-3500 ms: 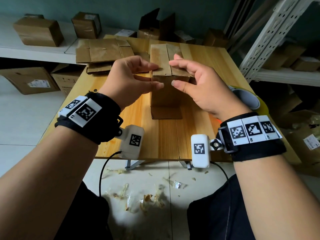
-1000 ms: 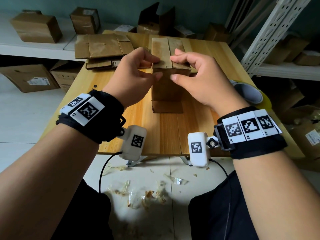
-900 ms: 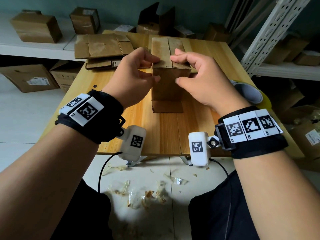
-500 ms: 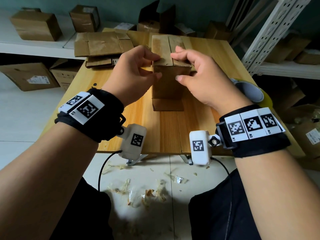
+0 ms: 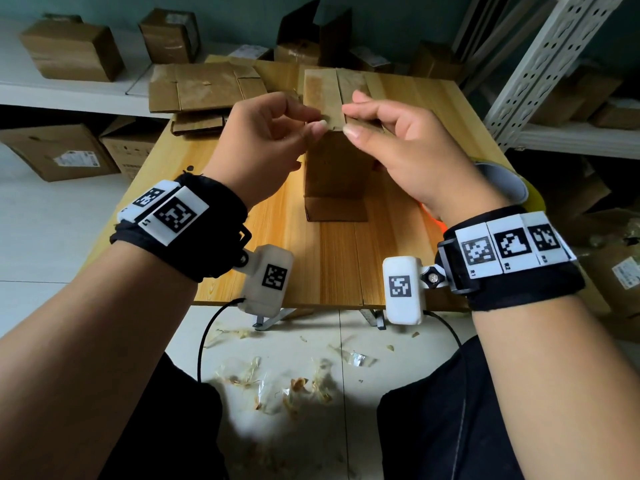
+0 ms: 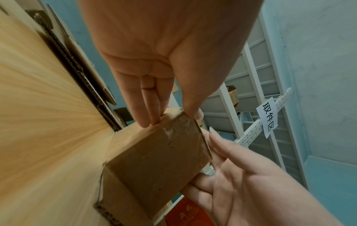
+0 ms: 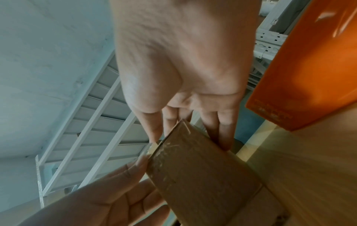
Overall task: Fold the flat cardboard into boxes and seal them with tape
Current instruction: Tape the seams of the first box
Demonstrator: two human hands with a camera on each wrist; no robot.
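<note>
A brown cardboard box (image 5: 334, 168) stands upright in the middle of the wooden table (image 5: 346, 265), its top flaps folded shut along a centre seam. One bottom flap sticks out flat toward me. My left hand (image 5: 317, 120) pinches the top front edge just left of the seam, thumb on top and fingers on the side (image 6: 148, 117). My right hand (image 5: 348, 121) grips the right half of the top, thumb at the front edge and fingers over the flap. In the right wrist view a shiny scrap of tape (image 7: 150, 148) shows at the box (image 7: 201, 172) edge by the thumb.
A tape roll (image 5: 505, 181) lies at the table's right edge, with an orange box (image 7: 309, 68) beside my right wrist. Flat cardboard sheets (image 5: 204, 86) are stacked at the back left. Finished boxes (image 5: 72, 50) sit on a side shelf. A white metal rack (image 5: 540, 57) stands to the right.
Both thumbs have slid up from the box's front face to its top front edge beside the seam. The box has stayed in place.
</note>
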